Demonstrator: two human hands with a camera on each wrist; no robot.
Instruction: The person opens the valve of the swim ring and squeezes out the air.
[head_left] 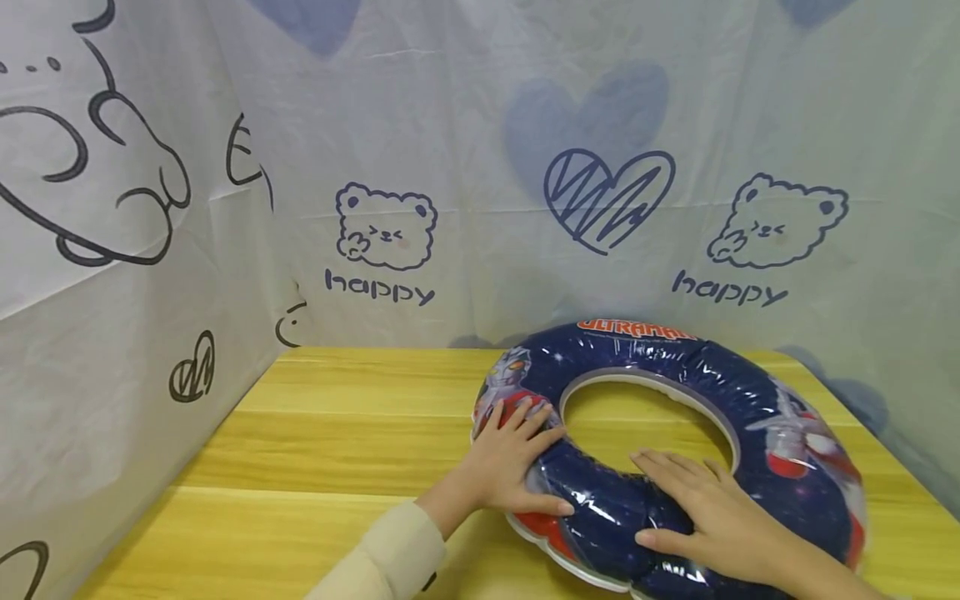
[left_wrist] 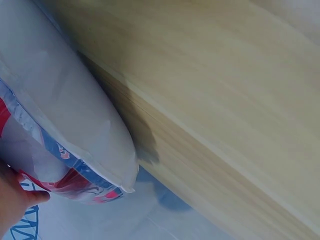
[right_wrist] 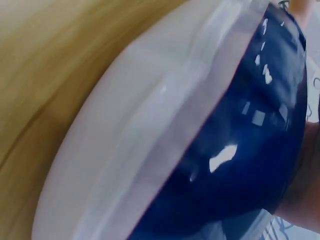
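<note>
An inflated swim ring (head_left: 705, 375), dark blue with printed figures and ULTRAMAN lettering on top, lies on the wooden table at the right of the head view. My left hand (head_left: 510, 458) rests on its left side with fingers spread. On the near part of the ring lies my right hand (head_left: 705, 517), its fingertips reaching the inner hole. The left wrist view shows the white underside of the ring (left_wrist: 75, 105) and part of the left hand (left_wrist: 15, 200). In the right wrist view, the glossy blue ring (right_wrist: 215, 165) covers much of the right hand (right_wrist: 302, 185).
The yellow wood-grain table (head_left: 337, 433) extends to the left of the ring. A white cloth (head_left: 472, 250) printed with hearts, bears and the word happy hangs behind it. Another patterned cloth (head_left: 97, 350) hangs along the left side.
</note>
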